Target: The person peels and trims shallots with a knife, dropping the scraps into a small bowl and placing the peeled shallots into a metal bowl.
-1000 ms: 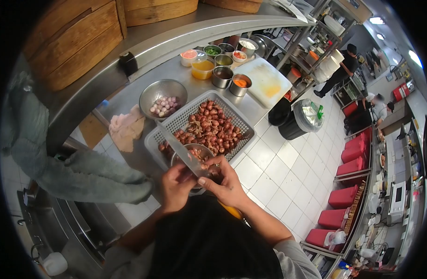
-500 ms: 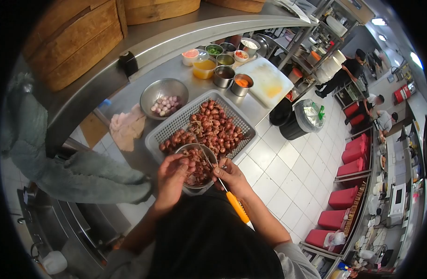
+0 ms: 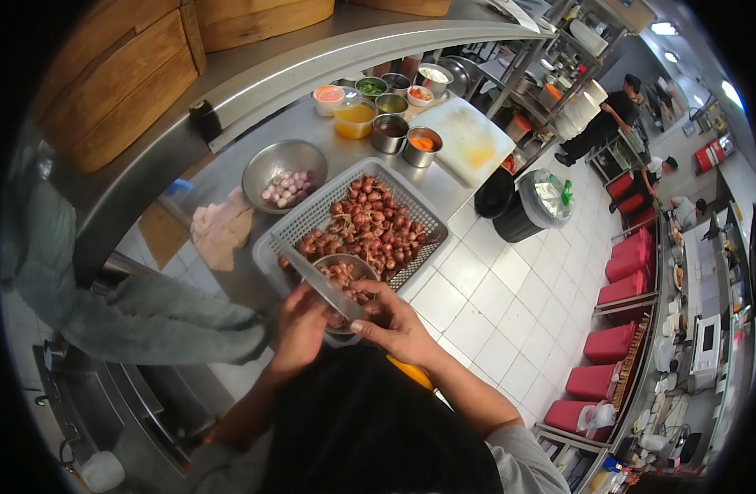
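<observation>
My right hand [image 3: 401,328] is closed on a knife [image 3: 319,281] with a yellow handle, its broad blade slanting up and left across a small metal bowl [image 3: 360,263]. My left hand [image 3: 300,333] is beside the blade with curled fingers; whatever they grip is hidden. Reddish-brown skins and pieces lie in the small bowl, which sits at the near side of a grey perforated basket [image 3: 437,239]. Unpeeled shallots [image 3: 382,222] fill much of the basket. Behind it to the left, a steel bowl [image 3: 261,160] contains peeled shallots [image 3: 289,189].
A pinkish cloth [image 3: 220,229] lies left of the basket. Farther back are an orange-liquid tub [image 3: 355,120], several small containers and a white cutting board [image 3: 469,136]. A lined black bin [image 3: 518,221] stands on the floor to the right. Co-workers [image 3: 617,115] are in the background.
The knife has turned so its broad blade now shows across the bowl, and its handle has moved lower behind my right wrist. My right hand has rolled over.
</observation>
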The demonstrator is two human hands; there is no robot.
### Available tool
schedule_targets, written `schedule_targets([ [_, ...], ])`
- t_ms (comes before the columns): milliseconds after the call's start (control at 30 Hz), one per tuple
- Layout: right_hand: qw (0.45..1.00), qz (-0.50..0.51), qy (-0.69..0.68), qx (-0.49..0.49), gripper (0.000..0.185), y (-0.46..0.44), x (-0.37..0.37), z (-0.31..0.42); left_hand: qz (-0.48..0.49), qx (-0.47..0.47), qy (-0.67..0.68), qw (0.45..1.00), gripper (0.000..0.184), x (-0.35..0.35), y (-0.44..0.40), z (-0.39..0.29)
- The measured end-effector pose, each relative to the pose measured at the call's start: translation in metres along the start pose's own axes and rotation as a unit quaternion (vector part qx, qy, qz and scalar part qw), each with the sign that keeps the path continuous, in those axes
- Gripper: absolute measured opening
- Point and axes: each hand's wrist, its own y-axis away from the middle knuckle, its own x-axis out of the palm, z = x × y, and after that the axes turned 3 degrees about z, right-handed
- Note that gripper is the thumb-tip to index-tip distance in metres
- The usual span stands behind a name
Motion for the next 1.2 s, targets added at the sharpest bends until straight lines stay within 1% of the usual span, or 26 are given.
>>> schedule_targets([
  [133, 0.999, 0.005, 0.026, 0.016, 0.059, -0.003, 0.006, 0.009, 0.011, 0.009, 0.028, 1.000, 0.030, -0.001, 0.005, 0.000],
  [233, 0.997, 0.006, 0.072, -0.012, 0.060, -0.004, 0.004, 0.004, 0.016, 0.012, 0.040, 0.999, 0.031, -0.004, 0.007, 0.001],
  [333, 0.998, 0.005, 0.064, -0.001, 0.061, -0.003, 0.006, 0.004, 0.020, 0.022, 0.041, 0.999, 0.032, -0.005, 0.007, 0.003],
  [533, 0.999, 0.005, 0.046, -0.023, 0.060, -0.004, 0.008, 0.005, 0.016, 0.028, 0.040, 0.999, 0.031, -0.002, 0.007, 0.007],
  [633, 1.000, -0.001, 0.031, -0.003, 0.055, -0.003, 0.010, 0.009, 0.021, 0.029, 0.037, 0.999, 0.030, 0.001, 0.009, 0.006],
  [733, 0.998, -0.008, 0.056, -0.016, 0.049, -0.005, 0.010, 0.004, 0.017, 0.035, 0.033, 0.999, 0.030, 0.003, 0.010, 0.008],
  [833, 0.991, -0.052, 0.079, -0.098, 0.044, -0.011, 0.014, -0.007, 0.015, 0.029, 0.043, 0.999, 0.030, 0.002, 0.010, 0.012],
  [867, 0.991, -0.055, 0.087, -0.089, 0.044, -0.011, 0.014, -0.008, 0.014, 0.024, 0.048, 0.998, 0.031, 0.001, 0.010, 0.013],
  [967, 0.989, -0.064, 0.117, -0.060, 0.043, -0.011, 0.012, -0.009, -0.012, 0.058, 0.056, 0.997, 0.032, 0.012, 0.010, 0.015],
  [1033, 0.987, -0.071, 0.140, -0.039, 0.043, -0.012, 0.011, -0.009, 0.020, 0.072, 0.029, 0.997, 0.035, 0.015, 0.013, 0.018],
  [1067, 0.987, -0.069, 0.134, -0.053, 0.041, -0.012, 0.010, -0.012, 0.036, 0.078, 0.016, 0.996, 0.037, 0.016, 0.014, 0.020],
  [1100, 0.987, -0.068, 0.128, -0.067, 0.039, -0.014, 0.008, -0.014, 0.031, 0.091, 0.023, 0.995, 0.038, 0.024, 0.015, 0.018],
  [1133, 0.987, -0.066, 0.122, -0.081, 0.037, -0.016, 0.007, -0.015, 0.026, 0.081, 0.016, 0.996, 0.038, 0.023, 0.014, 0.017],
  [1200, 0.997, -0.044, -0.040, -0.053, 0.031, -0.019, 0.007, -0.007, 0.018, 0.063, 0.002, 0.998, 0.037, 0.020, 0.012, 0.014],
])
